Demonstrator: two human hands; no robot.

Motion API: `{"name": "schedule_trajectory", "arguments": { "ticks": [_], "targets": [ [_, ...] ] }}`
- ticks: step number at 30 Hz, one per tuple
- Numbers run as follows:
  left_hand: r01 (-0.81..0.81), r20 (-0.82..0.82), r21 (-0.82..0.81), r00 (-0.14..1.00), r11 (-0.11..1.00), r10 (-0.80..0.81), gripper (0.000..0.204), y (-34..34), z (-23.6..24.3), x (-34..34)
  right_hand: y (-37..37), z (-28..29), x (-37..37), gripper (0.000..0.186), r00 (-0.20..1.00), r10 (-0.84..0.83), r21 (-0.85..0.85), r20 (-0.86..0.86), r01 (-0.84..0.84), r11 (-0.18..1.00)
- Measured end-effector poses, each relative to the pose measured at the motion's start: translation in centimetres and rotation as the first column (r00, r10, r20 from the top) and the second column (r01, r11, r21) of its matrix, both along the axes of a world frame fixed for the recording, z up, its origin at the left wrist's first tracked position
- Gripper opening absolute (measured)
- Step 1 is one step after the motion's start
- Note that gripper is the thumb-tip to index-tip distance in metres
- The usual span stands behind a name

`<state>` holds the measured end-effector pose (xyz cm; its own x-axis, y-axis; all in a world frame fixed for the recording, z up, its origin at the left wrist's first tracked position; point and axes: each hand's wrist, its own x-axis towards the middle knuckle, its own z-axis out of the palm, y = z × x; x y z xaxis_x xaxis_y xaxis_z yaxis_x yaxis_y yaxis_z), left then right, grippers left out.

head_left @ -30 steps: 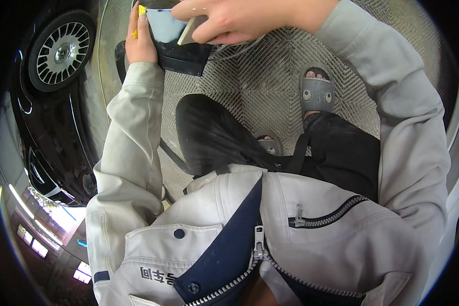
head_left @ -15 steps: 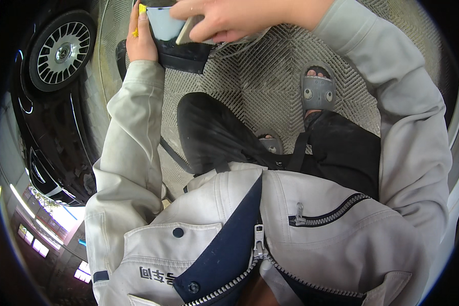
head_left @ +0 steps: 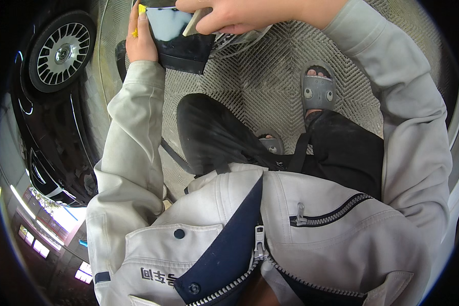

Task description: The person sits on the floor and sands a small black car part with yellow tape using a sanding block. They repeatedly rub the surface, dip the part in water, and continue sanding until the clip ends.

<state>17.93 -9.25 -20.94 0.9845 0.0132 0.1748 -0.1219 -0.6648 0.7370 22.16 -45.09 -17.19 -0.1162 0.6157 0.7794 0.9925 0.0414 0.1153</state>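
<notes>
At the top left, my left hand [head_left: 142, 43] grips the left edge of a black glossy panel [head_left: 186, 53], its thumb lying along the edge by a bit of yellow tape [head_left: 142, 9]. A pale blue-white patch [head_left: 167, 24] covers the panel's upper part. My right hand [head_left: 239, 16] is closed around a flat, pale block [head_left: 193, 24], which looks like a sanding block. The block stands tilted at the right side of the patch, on or just over the panel. Part of the block is hidden by my fingers, and the panel's far end runs up behind my right hand.
A black car with a multi-spoke wheel [head_left: 62, 53] fills the left side. Below me is a ribbed grey floor mat [head_left: 270, 76], with my feet in grey slippers [head_left: 319, 91]. Some clear, crinkled sheeting [head_left: 239, 45] lies beyond the panel's right edge.
My right hand has shifted slightly up and to the right with the block, so more of the pale patch shows. The left hand and the panel stay where they were.
</notes>
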Motion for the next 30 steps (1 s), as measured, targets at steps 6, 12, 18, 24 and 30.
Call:
{"name": "schedule_trajectory", "arguments": {
  "ticks": [6,12,18,24,30],
  "targets": [
    [0.000,0.001,0.000,1.000,1.000,0.000,0.059,0.08,0.07,-0.06,0.19,-0.19,0.23,0.011,0.997,0.040,-0.065,-0.062,-0.045,0.997],
    [0.000,0.007,-0.005,1.000,1.000,0.000,0.059,0.21,0.01,-0.05,0.23,-0.56,0.44,0.014,0.999,0.005,-0.045,-0.041,-0.007,0.999],
    [-0.001,0.005,-0.009,1.000,1.000,0.001,0.059,0.25,-0.07,-0.15,0.46,-0.65,0.49,0.015,0.995,0.042,-0.030,-0.095,-0.045,0.999],
    [-0.003,0.007,-0.010,1.000,1.000,0.003,0.059,0.20,-0.01,-0.15,0.88,-0.35,0.38,0.016,0.996,0.065,-0.077,-0.060,-0.070,0.995],
    [-0.003,0.001,-0.002,1.000,1.000,0.003,0.059,0.21,0.04,-0.25,0.80,-0.63,0.27,0.015,0.997,0.007,-0.026,-0.074,-0.009,1.000]
  ]
}}
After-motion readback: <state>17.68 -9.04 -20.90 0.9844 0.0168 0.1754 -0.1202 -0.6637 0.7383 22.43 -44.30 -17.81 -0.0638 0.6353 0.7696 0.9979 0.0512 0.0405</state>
